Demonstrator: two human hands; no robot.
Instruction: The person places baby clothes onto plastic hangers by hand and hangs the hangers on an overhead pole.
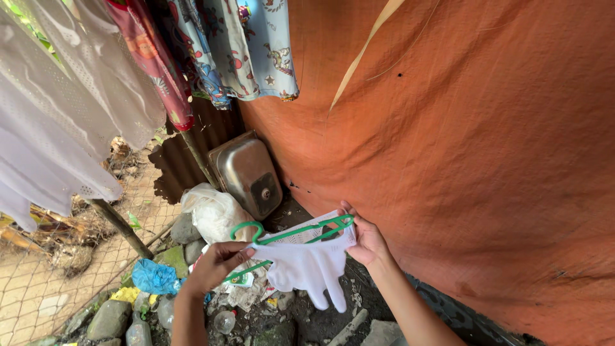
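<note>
We see a green plastic hanger (288, 234) carrying a small white garment (307, 266), held low in the middle of the scene before the orange tarp (474, 160). Our left hand (214, 266) pinches the hanger below its hook, and our right hand (366, 240) clasps its right end with the cloth. Farther left, a steel sink (246, 173) leans against the wall beneath hanging clothes (211, 45)

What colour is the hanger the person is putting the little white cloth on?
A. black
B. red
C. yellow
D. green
D: the hanger is green plastic, its hook curling up by the left hand, while the right hand holds its other end with the white garment draped over it.
</note>
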